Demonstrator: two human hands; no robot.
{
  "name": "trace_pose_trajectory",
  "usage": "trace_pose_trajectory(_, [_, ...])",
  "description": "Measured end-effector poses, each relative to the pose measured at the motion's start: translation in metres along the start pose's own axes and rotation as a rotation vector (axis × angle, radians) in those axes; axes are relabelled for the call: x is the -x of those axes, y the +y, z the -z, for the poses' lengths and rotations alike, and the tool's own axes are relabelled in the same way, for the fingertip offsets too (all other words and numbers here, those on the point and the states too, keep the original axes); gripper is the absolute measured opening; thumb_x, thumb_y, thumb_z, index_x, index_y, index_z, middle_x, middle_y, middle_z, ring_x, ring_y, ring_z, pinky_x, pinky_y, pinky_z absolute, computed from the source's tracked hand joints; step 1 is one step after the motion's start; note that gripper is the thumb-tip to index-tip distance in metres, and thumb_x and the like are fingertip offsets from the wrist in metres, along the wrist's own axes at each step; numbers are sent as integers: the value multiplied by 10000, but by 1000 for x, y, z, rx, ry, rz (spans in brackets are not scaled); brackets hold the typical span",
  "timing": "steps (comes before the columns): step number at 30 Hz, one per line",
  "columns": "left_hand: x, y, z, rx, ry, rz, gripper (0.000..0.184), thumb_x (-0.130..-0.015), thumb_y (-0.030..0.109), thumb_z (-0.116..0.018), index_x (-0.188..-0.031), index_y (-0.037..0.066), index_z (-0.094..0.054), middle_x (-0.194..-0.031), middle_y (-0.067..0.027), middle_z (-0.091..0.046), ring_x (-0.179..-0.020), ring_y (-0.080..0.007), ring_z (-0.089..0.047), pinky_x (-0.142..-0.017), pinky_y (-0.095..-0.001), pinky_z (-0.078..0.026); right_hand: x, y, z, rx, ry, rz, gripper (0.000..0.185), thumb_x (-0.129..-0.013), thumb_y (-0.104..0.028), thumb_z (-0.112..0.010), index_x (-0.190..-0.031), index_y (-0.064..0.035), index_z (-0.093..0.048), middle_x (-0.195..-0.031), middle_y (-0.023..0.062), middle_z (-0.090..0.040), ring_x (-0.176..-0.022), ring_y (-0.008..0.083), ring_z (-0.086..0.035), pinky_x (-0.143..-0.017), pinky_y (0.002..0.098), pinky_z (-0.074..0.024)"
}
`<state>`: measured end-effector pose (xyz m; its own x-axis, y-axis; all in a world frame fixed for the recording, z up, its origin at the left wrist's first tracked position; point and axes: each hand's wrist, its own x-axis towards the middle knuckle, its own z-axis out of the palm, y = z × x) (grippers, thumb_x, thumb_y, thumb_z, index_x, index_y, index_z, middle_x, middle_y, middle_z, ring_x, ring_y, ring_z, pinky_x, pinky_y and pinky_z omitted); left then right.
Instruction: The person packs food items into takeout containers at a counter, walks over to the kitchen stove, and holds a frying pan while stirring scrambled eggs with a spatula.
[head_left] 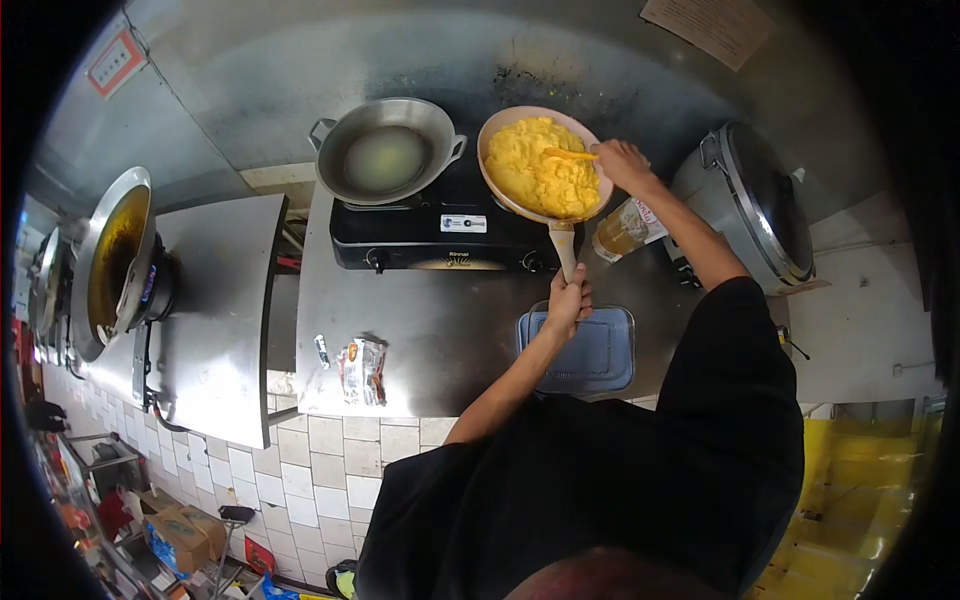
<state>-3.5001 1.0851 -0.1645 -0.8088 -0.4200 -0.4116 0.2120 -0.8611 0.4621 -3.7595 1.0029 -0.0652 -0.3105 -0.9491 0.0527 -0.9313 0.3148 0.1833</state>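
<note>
A light-coloured frying pan (487, 128) full of yellow scrambled egg (535, 165) is over the right burner of a black gas stove (400, 237). My left hand (569, 302) is closed round the pan's pale handle (565, 250), below the pan. At the pan's right edge my right hand (622, 165) grips an orange utensil (570, 154), whose far end lies in the egg. A clear blue container (590, 350) sits on the metal counter beside my left hand. Just right of the pan a jar with a yellowish content (622, 232) stands close to my right forearm.
A metal wok (388, 160) with some liquid is on the left burner. A large lidded pot (745, 205) stands at the right. Small packets (362, 370) lie near the counter's front edge (430, 400). On the separate left table (225, 300) stands another wok with brown oil (122, 260).
</note>
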Motion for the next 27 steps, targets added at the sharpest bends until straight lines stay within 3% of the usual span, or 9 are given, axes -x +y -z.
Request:
trace_pose_trajectory(1, [-1, -1, 1, 3, -3, -8, 222, -997, 303, -568, -933, 163, -409, -657, 58, -373, -473, -25, -298, -377, -208, -236, 6, -7, -1, 47, 8, -3, 249, -864, -177, -670, -1094, -87, -697, -1066, 140, -685, -1007, 344, -642, -846, 447, -509])
trace_pose_trajectory(4, [4, 5, -3, -13, 19, 22, 219, -995, 298, -567, -929, 164, -407, -657, 57, -375, -467, -26, -294, -373, -210, -240, 8, 0, 59, -126, -269, 121, 219, -824, -191, -692, -1029, -122, -728, -982, 155, -704, -976, 339, -669, -836, 449, -518])
trace_pose_trajectory(7, [-1, 1, 1, -6, 12, 25, 218, -996, 299, -567, -928, 164, -410, -657, 57, -375, -461, -28, -291, -371, -210, -242, 1, 16, 95, -114, -188, 175, 201, -787, -176, -730, -977, -110, -740, -944, 123, -717, -907, 312, -687, -776, 423, -529])
trace_pose_trajectory(9, [-1, 1, 0, 2, 10, 21, 219, -997, 301, -567, -927, 165, -411, -656, 57, -375, -463, -29, -294, -370, -210, -243, -10, 20, 116, -161, -291, 257, 199, -752, -162, -756, -944, -110, -749, -903, 108, -721, -887, 290, -689, -764, 402, -529])
trace_pose_trajectory(13, [-7, -4, 6, -5, -16, 21, 197, -1007, 295, -552, -995, 162, -406, -656, 54, -371, -464, -28, -302, -366, -202, -238, -26, 19, 101, -47, -531, 432, 199, -693, -146, -789, -887, -117, -761, -809, 91, -719, -835, 263, -696, -722, 397, -524])
trace_pose_trajectory(16, [-6, -4, 5, 5, -16, 29, 199, -1009, 295, -550, -997, 161, -403, -652, 54, -363, -464, -28, -298, -365, -201, -236, -35, 11, 69, 69, -511, 341, 170, -641, -114, -796, -800, -93, -740, -764, 96, -710, -803, 284, -698, -673, 420, -518])
trace_pose_trajectory(19, [-4, -3, 5, 6, -30, 22, 204, -1010, 297, -550, -1004, 158, -401, -653, 55, -358, -466, -28, -298, -367, -203, -236, -43, 14, 39, 202, -123, 448, 66, -687, -108, -733, -739, -76, -709, -769, 114, -706, -808, 314, -698, -660, 440, -515])
trace_pose_trajectory(22, [-1, 1, 1, 5, -13, 35, 214, -1002, 305, -566, -956, 174, -402, -662, 55, -360, -486, -32, -304, -380, -201, -237, -57, 16, 33, 258, -117, 350, 133, -728, -124, -720, -855, -86, -714, -920, 119, -700, -886, 343, -669, -751, 439, -518])
trace_pose_trajectory(27, [-5, -3, 3, 5, -23, 30, 202, -1014, 296, -544, -982, 162, -396, -652, 55, -360, -464, -29, -293, -369, -209, -234, -38, 6, 64, 146, 64, 254, 127, -772, -150, -701, -876, -80, -719, -916, 120, -703, -921, 334, -661, -779, 444, -511])
